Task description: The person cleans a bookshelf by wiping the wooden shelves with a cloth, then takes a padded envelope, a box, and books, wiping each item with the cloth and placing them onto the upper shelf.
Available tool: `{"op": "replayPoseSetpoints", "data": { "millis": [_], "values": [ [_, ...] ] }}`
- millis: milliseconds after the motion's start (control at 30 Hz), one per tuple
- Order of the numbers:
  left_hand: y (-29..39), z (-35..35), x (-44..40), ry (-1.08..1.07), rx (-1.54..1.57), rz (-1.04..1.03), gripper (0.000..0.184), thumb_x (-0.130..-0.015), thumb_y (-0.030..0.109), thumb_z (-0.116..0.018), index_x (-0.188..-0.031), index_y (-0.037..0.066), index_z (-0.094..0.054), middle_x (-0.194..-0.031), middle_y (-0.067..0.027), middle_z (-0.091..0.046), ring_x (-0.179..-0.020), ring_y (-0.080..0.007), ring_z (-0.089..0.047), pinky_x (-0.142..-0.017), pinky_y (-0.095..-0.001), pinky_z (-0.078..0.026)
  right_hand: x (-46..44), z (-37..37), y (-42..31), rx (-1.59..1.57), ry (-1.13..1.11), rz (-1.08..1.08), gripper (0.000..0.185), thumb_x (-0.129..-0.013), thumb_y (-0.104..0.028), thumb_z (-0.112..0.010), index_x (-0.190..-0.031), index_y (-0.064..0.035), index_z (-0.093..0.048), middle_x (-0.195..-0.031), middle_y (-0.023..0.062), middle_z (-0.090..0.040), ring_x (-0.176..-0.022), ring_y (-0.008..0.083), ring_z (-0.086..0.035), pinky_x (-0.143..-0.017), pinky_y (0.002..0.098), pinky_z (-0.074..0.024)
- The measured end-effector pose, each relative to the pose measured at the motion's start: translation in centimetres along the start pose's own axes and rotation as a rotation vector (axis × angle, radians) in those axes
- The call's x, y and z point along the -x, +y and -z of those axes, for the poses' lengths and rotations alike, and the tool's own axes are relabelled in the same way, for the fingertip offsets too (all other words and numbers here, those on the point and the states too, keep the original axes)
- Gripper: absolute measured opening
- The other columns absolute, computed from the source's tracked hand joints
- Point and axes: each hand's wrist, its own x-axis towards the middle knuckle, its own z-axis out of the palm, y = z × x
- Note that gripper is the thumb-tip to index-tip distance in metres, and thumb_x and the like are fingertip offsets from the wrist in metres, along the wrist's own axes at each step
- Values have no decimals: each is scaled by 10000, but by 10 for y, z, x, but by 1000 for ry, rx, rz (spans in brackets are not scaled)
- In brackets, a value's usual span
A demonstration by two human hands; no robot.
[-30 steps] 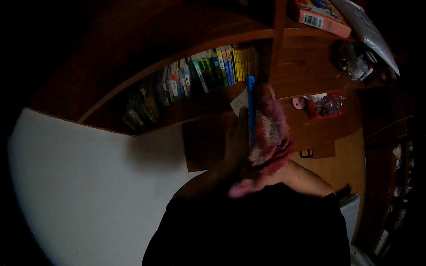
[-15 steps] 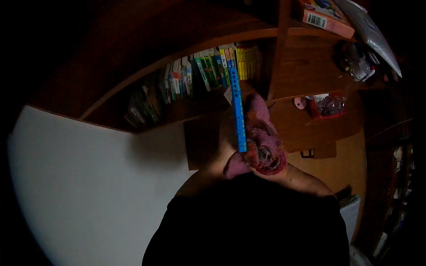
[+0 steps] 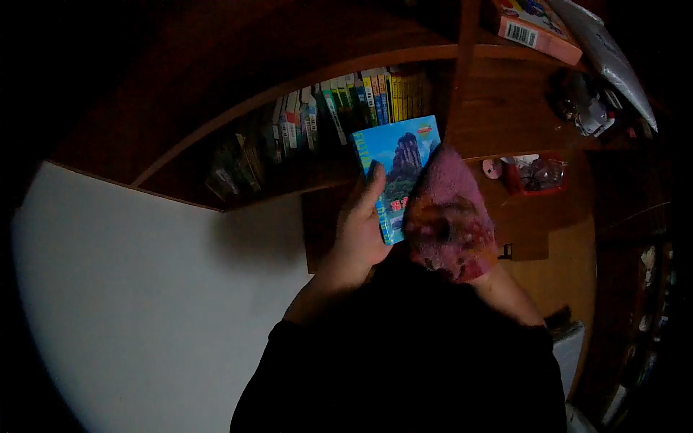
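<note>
Your left grip (image 3: 362,232) has closed on the blue book (image 3: 399,160), taking it by the lower part of its left edge. Your thumb (image 3: 371,190) lies over the front cover along that edge and points up toward the top; the other fingers of that grip are hidden behind the book, so you cannot tell how they are spread. The book stands out above and to the right of the grip, its top leaning a little to the left, with its cover turned to you: a dark rock peak against blue, red characters lower down and yellow lettering along the left edge.

Your right grip is hidden beneath the pink cloth (image 3: 455,191), with your bare right forearm (image 3: 510,296) coming out below it, so you cannot tell how far that grip is open. The cloth overlaps the book's lower right side in this view; how hard it presses there cannot be told.

Beyond the book, a row of books (image 3: 333,114) stands on the shelf (image 3: 321,170), apart from your grips. To the right of the cloth is a red basket (image 3: 513,180), with a pink round item (image 3: 491,169) just beside it.
</note>
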Motion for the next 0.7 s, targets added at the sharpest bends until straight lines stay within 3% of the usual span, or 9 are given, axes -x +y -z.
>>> {"op": "replayPoseSetpoints", "data": {
  "millis": [167, 233, 267, 333, 367, 433, 500, 567, 700],
  "values": [
    [-15, 6, 1, 66, -59, 71, 458, -969, 328, -403, -1328, 45, -382, -1316, -117, -462, -1214, -255, -451, -1036, -428, -337, 7, -2, -23, 335, -185, 225, 515, -828, -200, -610, -1290, -67, -424, -1299, 109, -465, -1232, 254, -413, -1063, 383, -296],
    [-22, 1, 7, -85, -133, -24, 465, -972, 302, -396, -1356, 51, -327, -1369, -108, -399, -1235, -273, -424, -1042, -450, -327, 7, -1, -46, 982, -39, 440, 631, -795, -268, -678, -1305, -44, -380, -1282, 125, -464, -1172, 245, -458, -1002, 375, -363],
    [-22, -2, 8, -115, -154, -38, 450, -976, 248, -383, -1369, 51, -288, -1377, -109, -377, -1243, -280, -410, -1032, -449, -341, 6, 0, -47, 985, -34, 437, 631, -795, -268, -678, -1305, -44, -380, -1282, 125, -464, -1172, 245, -458, -1002, 375, -363],
    [-22, 3, 11, -151, -231, -60, 443, -972, 211, -392, -1369, 48, -283, -1359, -107, -392, -1229, -256, -418, -1024, -423, -352, 3, 3, -46, 606, 13, 454, 615, -781, -212, -703, -1283, -33, -398, -1252, 115, -476, -1133, 228, -483, -969, 368, -388],
    [-24, 5, 13, -185, -311, -86, 439, -968, 174, -401, -1369, 45, -279, -1341, -105, -407, -1216, -232, -427, -1016, -397, -362, 1, 3, -44, 606, 18, 452, 615, -781, -212, -703, -1283, -33, -398, -1252, 115, -476, -1133, 228, -483, -969, 368, -388],
    [-29, 13, 17, -178, -494, -142, 436, -958, 168, -435, -1349, 25, -305, -1309, -118, -431, -1190, -223, -445, -1010, -376, -360, -4, 2, -42, 142, 112, 356, 608, -776, -157, -711, -1278, -24, -396, -1207, 93, -496, -1105, 204, -484, -965, 353, -385],
    [-33, 14, 24, -167, -674, -203, 435, -948, 163, -469, -1330, 6, -332, -1276, -132, -455, -1164, -214, -462, -1004, -355, -358, -5, 6, -53, 76, 166, 407, 581, -768, -118, -713, -1261, -27, -420, -1175, 81, -521, -1089, 193, -496, -951, 343, -398],
    [-30, 14, 30, -204, -871, -121, 390, -944, 123, -465, -1300, -11, -379, -1248, -125, -481, -1141, -195, -473, -992, -334, -355, -4, 13, -60, 8, 221, 457, 557, -760, -79, -716, -1243, -30, -443, -1144, 69, -546, -1072, 182, -507, -936, 333, -411],
    [-25, 2, 30, -304, -1011, -181, 367, -923, 132, -515, -1252, -17, -453, -1176, -122, -544, -1084, -200, -518, -950, -326, -397, 1, 31, -53, -282, 183, 255, 542, -747, -33, -712, -1230, -26, -467, -1133, 52, -551, -1047, 167, -520, -930, 334, -419]
  ]
}}
